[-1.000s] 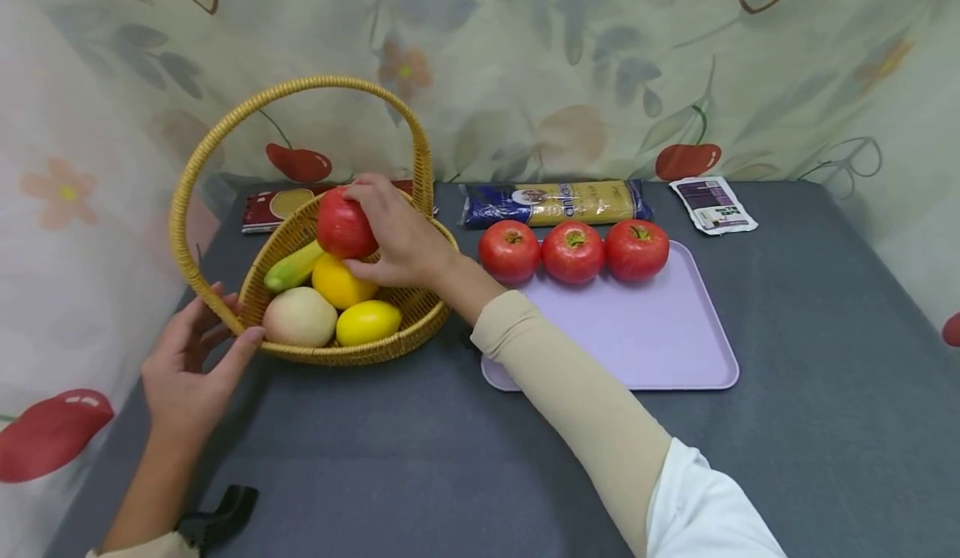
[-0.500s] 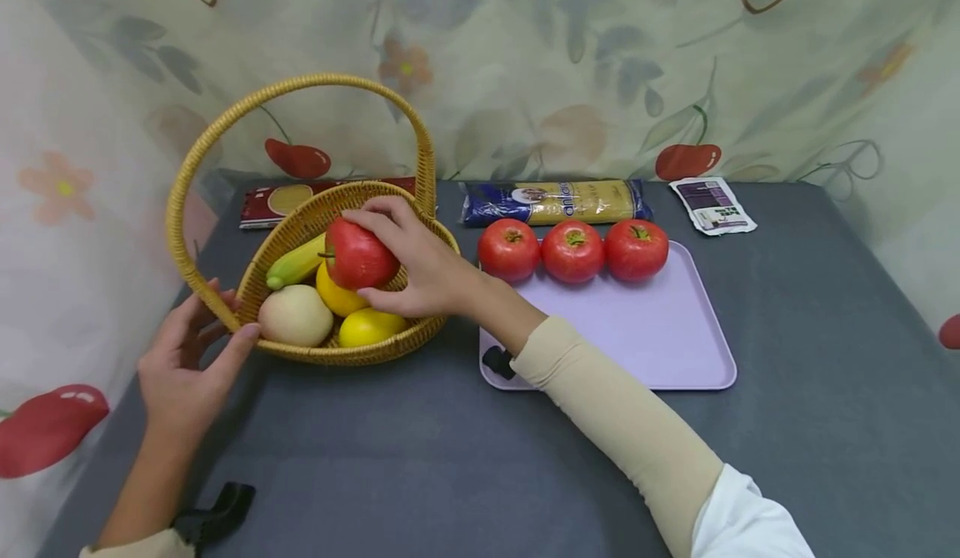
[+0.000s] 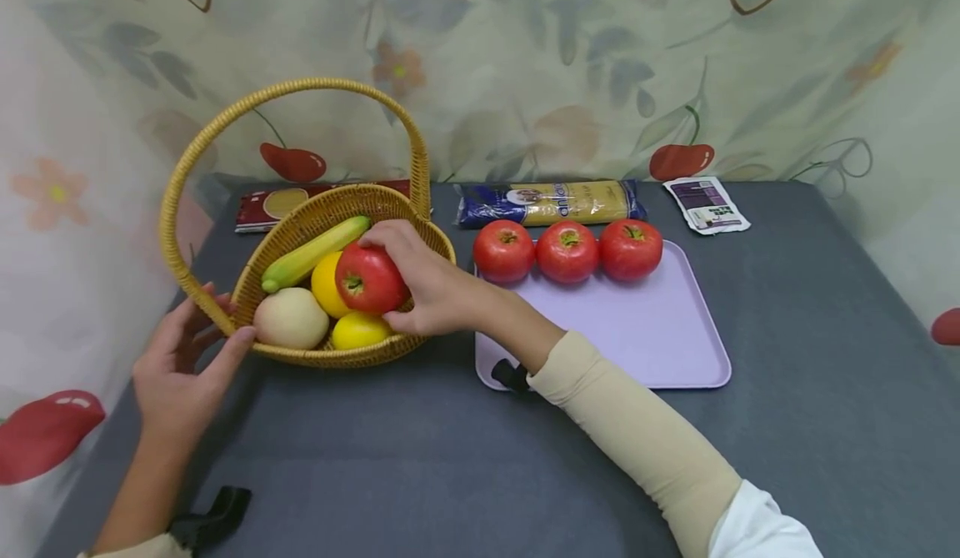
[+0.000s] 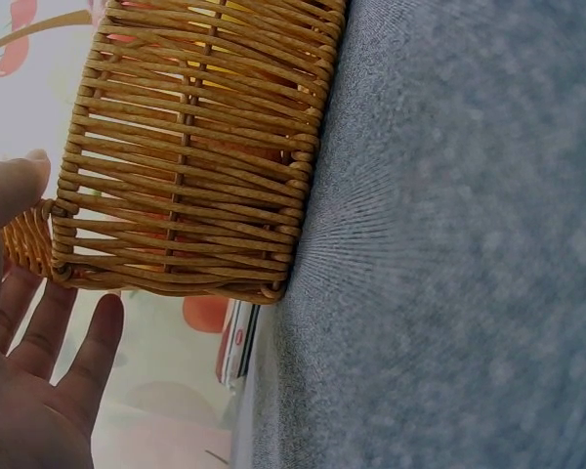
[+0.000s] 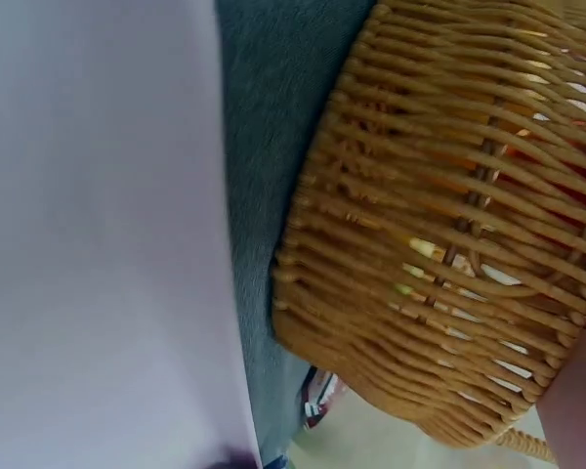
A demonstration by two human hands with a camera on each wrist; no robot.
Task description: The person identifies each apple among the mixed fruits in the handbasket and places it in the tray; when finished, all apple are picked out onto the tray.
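My right hand (image 3: pixel 435 291) grips a red apple (image 3: pixel 367 279), stem toward the camera, inside the wicker basket (image 3: pixel 330 359). The apple sits low, over the right of an orange-yellow fruit (image 3: pixel 327 283) and just above a lemon (image 3: pixel 360 331). A pale round fruit (image 3: pixel 291 319) and a green-yellow zucchini-like vegetable (image 3: pixel 315 253) lie to its left. At the basket's left end my left hand (image 3: pixel 180 374) holds the rim by the handle's base, thumb on the near side. In the left wrist view its fingers (image 4: pixel 93 352) reach past the woven wall (image 4: pixel 195 147).
A lilac tray (image 3: pixel 622 337) stands right of the basket, with three red tomatoes (image 3: pixel 567 252) along its back edge. Behind lie a blue-and-yellow pasta packet (image 3: pixel 551 203), a dark red packet (image 3: pixel 258 210) and a small white-and-purple sachet (image 3: pixel 707 204). A patterned curtain closes off the back.
My right hand has brought the apple down and to the right within the basket, turning its stem toward the camera. More of the zucchini-like vegetable shows. My left hand keeps its hold.
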